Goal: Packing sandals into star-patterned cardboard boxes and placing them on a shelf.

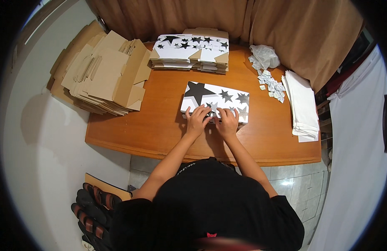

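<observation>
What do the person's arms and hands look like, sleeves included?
The left hand and right hand are bare, with no gloves. The forearms are uncovered too, below the short black sleeves. No watch or bracelet shows.

Glossy-starred smooth cardboard box (217, 98) — polished wooden table (160, 125); matt cardboard stack (102, 75)

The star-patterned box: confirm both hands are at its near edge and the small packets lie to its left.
Wrong side: the head view shows the small packets to the right of the star-patterned box. The left hand and right hand are at its near edge.
</observation>
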{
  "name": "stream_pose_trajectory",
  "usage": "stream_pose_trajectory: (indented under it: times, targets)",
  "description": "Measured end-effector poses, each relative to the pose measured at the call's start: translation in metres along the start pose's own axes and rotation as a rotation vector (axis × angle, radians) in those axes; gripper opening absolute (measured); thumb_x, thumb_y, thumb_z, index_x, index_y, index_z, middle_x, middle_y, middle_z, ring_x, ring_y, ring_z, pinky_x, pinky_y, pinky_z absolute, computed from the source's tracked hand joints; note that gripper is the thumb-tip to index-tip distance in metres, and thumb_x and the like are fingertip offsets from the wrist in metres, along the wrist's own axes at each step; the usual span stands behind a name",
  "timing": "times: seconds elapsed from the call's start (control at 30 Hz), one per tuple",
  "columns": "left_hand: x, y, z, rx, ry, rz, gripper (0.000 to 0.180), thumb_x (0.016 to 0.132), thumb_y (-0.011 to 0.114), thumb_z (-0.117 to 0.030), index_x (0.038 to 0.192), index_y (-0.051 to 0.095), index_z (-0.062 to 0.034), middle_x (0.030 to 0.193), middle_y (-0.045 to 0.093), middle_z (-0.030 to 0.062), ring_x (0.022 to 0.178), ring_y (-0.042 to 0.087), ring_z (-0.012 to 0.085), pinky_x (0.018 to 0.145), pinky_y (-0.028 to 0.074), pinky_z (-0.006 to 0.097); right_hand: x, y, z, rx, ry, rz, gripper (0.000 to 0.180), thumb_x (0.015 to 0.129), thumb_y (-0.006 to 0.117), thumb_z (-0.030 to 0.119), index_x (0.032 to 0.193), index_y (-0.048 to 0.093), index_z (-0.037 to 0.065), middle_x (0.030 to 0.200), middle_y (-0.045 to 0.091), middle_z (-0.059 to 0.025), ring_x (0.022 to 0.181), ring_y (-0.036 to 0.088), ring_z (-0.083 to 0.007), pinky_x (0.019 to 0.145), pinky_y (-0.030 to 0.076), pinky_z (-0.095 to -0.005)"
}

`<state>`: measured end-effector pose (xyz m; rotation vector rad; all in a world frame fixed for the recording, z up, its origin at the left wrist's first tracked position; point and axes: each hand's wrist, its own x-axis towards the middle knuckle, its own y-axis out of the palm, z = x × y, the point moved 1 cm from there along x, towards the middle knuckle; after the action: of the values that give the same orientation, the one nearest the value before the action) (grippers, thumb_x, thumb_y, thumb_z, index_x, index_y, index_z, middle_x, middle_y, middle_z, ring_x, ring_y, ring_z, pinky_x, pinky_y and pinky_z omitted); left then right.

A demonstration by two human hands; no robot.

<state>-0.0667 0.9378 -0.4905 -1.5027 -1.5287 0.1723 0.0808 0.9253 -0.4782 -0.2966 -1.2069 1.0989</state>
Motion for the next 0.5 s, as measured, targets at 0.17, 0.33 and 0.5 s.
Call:
stream_pose_trajectory:
  times: [0.17,0.33,0.5]
  targets:
    - [-0.002,0.006,-0.008,0.010,-0.040,-0.059,0.021,0.078,0.065,-0.030,0.093,0.066,-0.0154,0.104,0.060,-0.0001,0.114,0.047,0.0204,0.100,0.010,0.056,0.026,-0.017,-0.020,0.014,-0.006,0.165,0.040,0.071,0.068,0.026,0.107,0.057,0.012,0.101,0.056,-0.0082,0.096,0.055,-0.0237,0.100,0.022,-0.0547]
    - [0.000,0.013,-0.015,0.058,-0.270,-0.150,0.014,0.075,0.067,-0.030,0.078,0.068,-0.0167,0.103,0.058,-0.0002,0.116,0.045,0.0234,0.098,0.005,0.059,0.053,-0.012,-0.088,-0.110,0.248,0.147,0.050,0.072,0.065,0.037,0.113,0.055,0.010,0.120,0.049,-0.0112,0.116,0.043,-0.0263,0.100,0.017,-0.0610]
    - [0.002,0.010,-0.013,0.065,-0.358,-0.132,0.011,0.076,0.066,-0.029,0.080,0.067,-0.0186,0.113,0.053,-0.0002,0.123,0.038,0.0238,0.097,0.005,0.062,0.060,-0.031,-0.102,-0.069,0.272,0.319,0.050,0.072,0.064,0.038,0.111,0.056,0.008,0.115,0.053,-0.0087,0.110,0.048,-0.0264,0.098,0.017,-0.0645]
